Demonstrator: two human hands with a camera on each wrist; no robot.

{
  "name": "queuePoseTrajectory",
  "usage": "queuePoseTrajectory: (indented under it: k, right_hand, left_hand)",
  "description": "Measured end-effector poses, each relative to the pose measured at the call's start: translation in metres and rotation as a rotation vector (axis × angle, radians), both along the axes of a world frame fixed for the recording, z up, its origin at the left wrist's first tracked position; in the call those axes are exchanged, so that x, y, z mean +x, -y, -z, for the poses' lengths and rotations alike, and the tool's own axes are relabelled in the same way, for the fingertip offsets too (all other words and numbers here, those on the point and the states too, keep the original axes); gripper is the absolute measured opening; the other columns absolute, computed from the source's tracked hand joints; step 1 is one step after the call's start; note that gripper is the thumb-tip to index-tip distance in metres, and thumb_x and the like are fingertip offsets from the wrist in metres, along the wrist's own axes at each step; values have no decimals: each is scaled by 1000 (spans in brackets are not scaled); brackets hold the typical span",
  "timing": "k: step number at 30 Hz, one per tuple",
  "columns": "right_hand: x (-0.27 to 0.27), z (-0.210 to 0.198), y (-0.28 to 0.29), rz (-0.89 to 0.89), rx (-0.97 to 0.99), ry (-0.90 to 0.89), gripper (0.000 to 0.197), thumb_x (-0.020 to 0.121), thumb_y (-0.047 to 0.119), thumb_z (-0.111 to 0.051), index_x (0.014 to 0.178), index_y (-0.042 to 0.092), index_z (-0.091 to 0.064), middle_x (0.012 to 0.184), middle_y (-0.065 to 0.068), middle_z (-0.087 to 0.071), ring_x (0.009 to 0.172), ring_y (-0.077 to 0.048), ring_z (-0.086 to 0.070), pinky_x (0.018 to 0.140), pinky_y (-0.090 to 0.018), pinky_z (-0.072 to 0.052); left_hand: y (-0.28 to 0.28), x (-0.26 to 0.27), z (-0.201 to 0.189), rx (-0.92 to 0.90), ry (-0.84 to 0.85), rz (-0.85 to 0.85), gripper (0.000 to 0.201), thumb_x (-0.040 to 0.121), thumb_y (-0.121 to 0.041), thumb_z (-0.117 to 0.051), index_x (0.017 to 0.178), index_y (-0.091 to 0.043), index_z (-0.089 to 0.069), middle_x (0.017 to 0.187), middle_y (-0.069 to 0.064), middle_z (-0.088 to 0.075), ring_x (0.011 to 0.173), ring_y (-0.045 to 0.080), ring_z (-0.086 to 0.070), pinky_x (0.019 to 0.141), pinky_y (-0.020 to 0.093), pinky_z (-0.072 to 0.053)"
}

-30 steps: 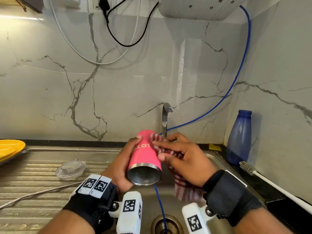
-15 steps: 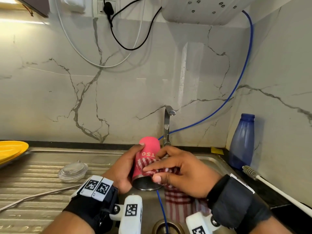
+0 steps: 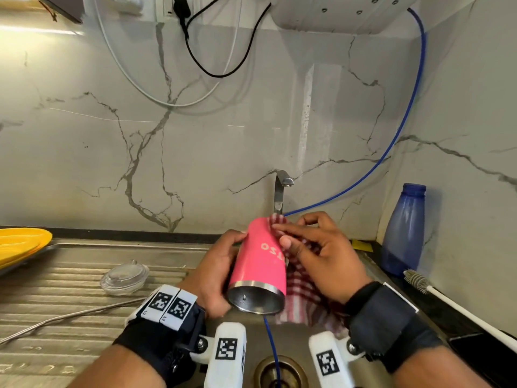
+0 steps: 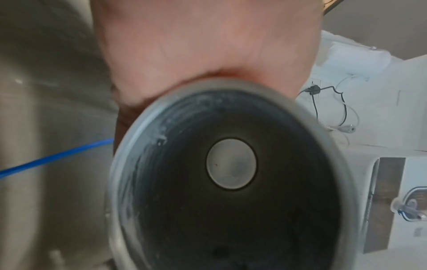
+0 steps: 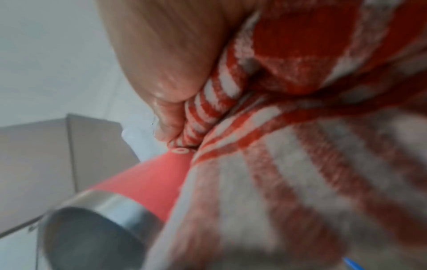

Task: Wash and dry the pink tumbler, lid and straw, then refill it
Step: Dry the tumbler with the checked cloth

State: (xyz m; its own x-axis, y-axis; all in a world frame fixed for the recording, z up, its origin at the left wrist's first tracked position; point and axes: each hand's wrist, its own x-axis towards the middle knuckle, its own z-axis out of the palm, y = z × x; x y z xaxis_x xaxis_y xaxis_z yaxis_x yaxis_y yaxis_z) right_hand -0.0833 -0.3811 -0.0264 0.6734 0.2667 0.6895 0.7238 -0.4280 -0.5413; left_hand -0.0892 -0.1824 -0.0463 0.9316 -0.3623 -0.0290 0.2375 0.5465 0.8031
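The pink tumbler [image 3: 261, 261] is held on its side above the sink, its steel mouth [image 3: 255, 300] facing me. My left hand [image 3: 216, 264] grips it round the left wall. My right hand [image 3: 316, 253] presses a red-and-white checked cloth [image 3: 300, 292] against the tumbler's right side, thumb on top of the cloth. The left wrist view looks straight into the tumbler [image 4: 231, 182]. The right wrist view shows the cloth [image 5: 300, 164] wrapped over the tumbler [image 5: 148, 179]. The clear lid [image 3: 124, 275] and the metal straw [image 3: 70, 316] lie on the drainboard at left.
The tap [image 3: 281, 191] stands behind the tumbler, and a blue hose [image 3: 391, 141] runs from the wall down into the sink drain [image 3: 279, 372]. A blue bottle [image 3: 404, 231] and a bottle brush [image 3: 447, 299] sit at right. A yellow plate [image 3: 19, 245] is at far left.
My right hand has slid the cloth from the tumbler's mouth end up toward its base. The tumbler has turned a little in my left hand, so its lettering faces up.
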Motion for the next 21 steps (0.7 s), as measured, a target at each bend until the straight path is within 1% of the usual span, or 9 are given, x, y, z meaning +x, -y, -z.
queuePoseTrajectory:
  k: [2, 4, 8, 11, 13, 14, 16, 19, 21]
  right_hand:
    - [3, 2, 2, 47, 17, -6, 28, 87, 45, -66, 115, 45, -71, 112, 12, -51, 107, 8, -50, 91, -5, -38]
    - [-6, 2, -7, -51, -50, 27, 27, 88, 42, -71, 115, 42, -73, 112, 13, -53, 112, 1, -53, 96, -14, -42]
    - [-22, 2, -23, -344, -299, 121, 32, 79, 33, -84, 111, 33, -77, 110, 8, -60, 107, -8, -59, 95, -24, -48]
    - [-4, 5, -8, -120, -151, 79, 28, 80, 38, -82, 108, 39, -77, 112, 15, -61, 107, -1, -58, 97, -26, -48]
    - [6, 8, 3, 84, -70, 42, 28, 80, 43, -80, 108, 42, -76, 112, 19, -60, 107, 6, -55, 98, -27, -47]
    - [6, 9, 4, 102, -56, 40, 29, 81, 42, -80, 109, 42, -76, 112, 19, -59, 107, 6, -55, 98, -27, -47]
    - [-1, 8, -5, -42, -93, 51, 28, 82, 38, -81, 109, 38, -77, 111, 15, -60, 107, 1, -58, 97, -27, -48]
    - [-13, 7, -19, -300, -261, 130, 28, 81, 32, -82, 109, 34, -78, 110, 10, -61, 106, -7, -60, 95, -24, -48]
    - [-1, 5, -10, -188, -124, 124, 29, 84, 31, -80, 111, 38, -76, 111, 10, -62, 108, -3, -59, 96, -22, -47]
  left_hand:
    - [6, 1, 2, -17, 3, -23, 53, 94, -41, -55, 126, 1, -63, 106, 24, -68, 90, 35, -68, 91, 46, -51]
    - [2, 3, 3, -65, -23, 8, 56, 95, -44, -58, 134, -3, -61, 113, 22, -67, 99, 35, -66, 96, 47, -49]
    - [-15, 6, 7, -26, -92, 149, 53, 89, -46, -72, 116, 0, -69, 110, 21, -66, 108, 36, -61, 113, 47, -38]
    - [-8, 4, 9, 25, -53, 114, 55, 79, -37, -85, 119, -3, -69, 114, 21, -68, 103, 36, -66, 103, 51, -47]
    - [2, 2, 11, 36, -8, -14, 55, 88, -42, -75, 129, -7, -66, 121, 21, -67, 103, 36, -66, 99, 52, -50]
    - [4, 4, 11, 30, 8, -70, 56, 91, -48, -67, 131, -8, -65, 123, 21, -67, 104, 35, -66, 97, 51, -52]
    - [1, 5, 10, -43, -49, -100, 65, 91, -57, -61, 130, -5, -66, 119, 23, -68, 102, 36, -67, 93, 47, -53]
    - [-7, 5, 6, -100, -87, 5, 59, 88, -55, -57, 103, 0, -75, 90, 19, -71, 79, 31, -70, 82, 39, -52]
    - [-5, 4, 3, -111, -45, 23, 54, 91, -52, -56, 96, -2, -76, 84, 14, -71, 72, 27, -69, 78, 36, -53]
